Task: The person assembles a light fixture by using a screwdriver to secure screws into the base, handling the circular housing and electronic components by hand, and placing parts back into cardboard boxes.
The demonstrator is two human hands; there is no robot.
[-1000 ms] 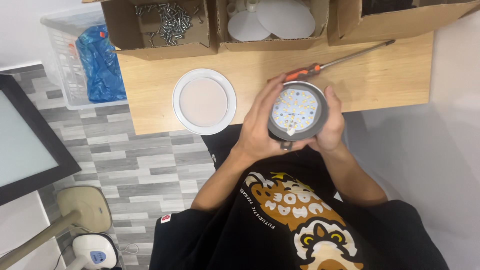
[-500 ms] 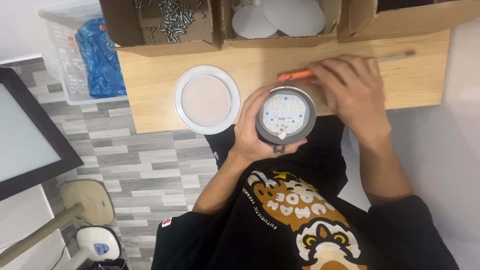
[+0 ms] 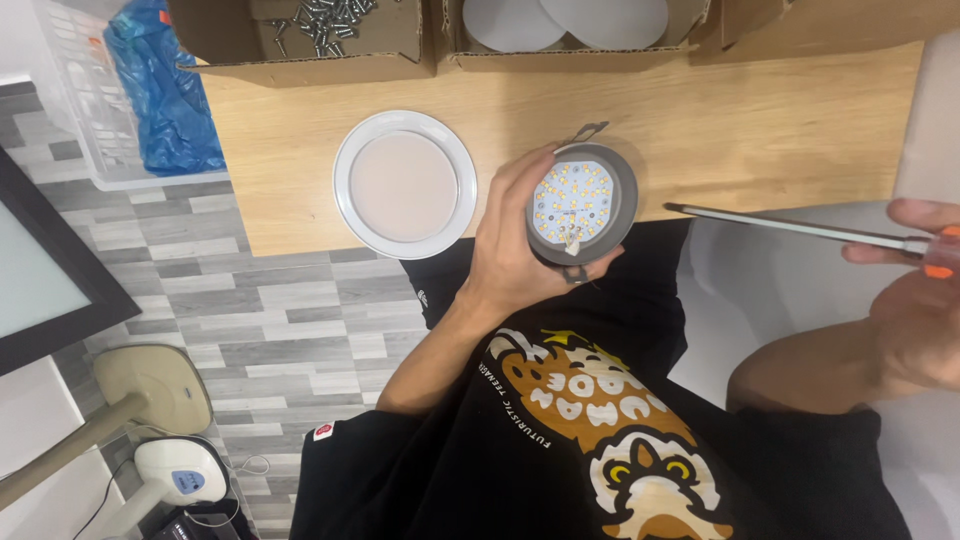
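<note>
Downlight housing [image 3: 580, 205], one of them, grey and round with its LED board facing up, sits in the left hand [image 3: 515, 250] right over the near edge of the wooden table [image 3: 760, 120]. Fingers curl around its left side and underneath, thumb hooked on the lower rim, so it's gripped, not pinched. One screwdriver [image 3: 800, 228] with a long shaft is pinched in the right hand [image 3: 915, 300], off the table's near edge to the right, tip pointing at the housing but well apart from it. One white round cover [image 3: 405, 185] lies on the table just left of the housing. Three cardboard boxes line the table's far edge: screws [image 3: 330, 20] in one, white discs [image 3: 570, 20] in the next. Plenty of bare wood on the right.
</note>
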